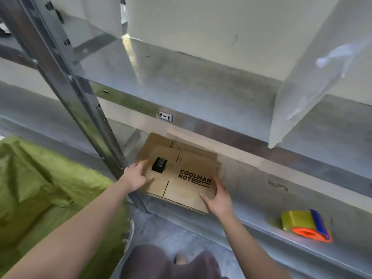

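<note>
A stack of flattened brown cardboard boxes [181,176] lies on the lower metal shelf [261,190], the top one printed "COOLMAN NOT" with a black label. My left hand [136,177] rests on the stack's left edge with its fingers stretched along the cardboard. At the near right corner my right hand [218,200] lies with its fingers extended along the side of the stack. Both hands touch the top box; whether any finger hooks under the edge is hidden.
A tape dispenser with yellow tape and an orange and blue body [306,225] sits on the same shelf to the right. A steel upright [80,97] stands left of the stack. White boxes [221,27] fill the upper shelf. A green bag [40,188] lies at left.
</note>
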